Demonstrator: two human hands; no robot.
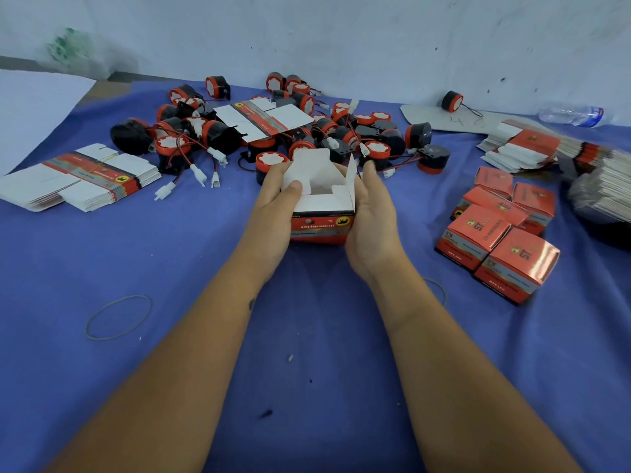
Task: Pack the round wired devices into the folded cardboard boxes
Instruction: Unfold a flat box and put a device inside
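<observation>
Box-forming step in hand: left hand (276, 203) and right hand (370, 213) each hold a pinching grip on the open, empty box (321, 213) at tabletop (170, 268) centre; next, judged, a device from the pile (273, 131) at twelve o'clock goes in.

Even soft light, perhaps edge-blurred.

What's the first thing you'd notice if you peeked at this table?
Right in the middle, the left hand and right hand hold an open box with its flaps standing up. Behind it sprawls a big pile of red-and-black round devices with tangled wires. To the right sit closed red boxes, and a stack of flat boxes lies on the left.
</observation>
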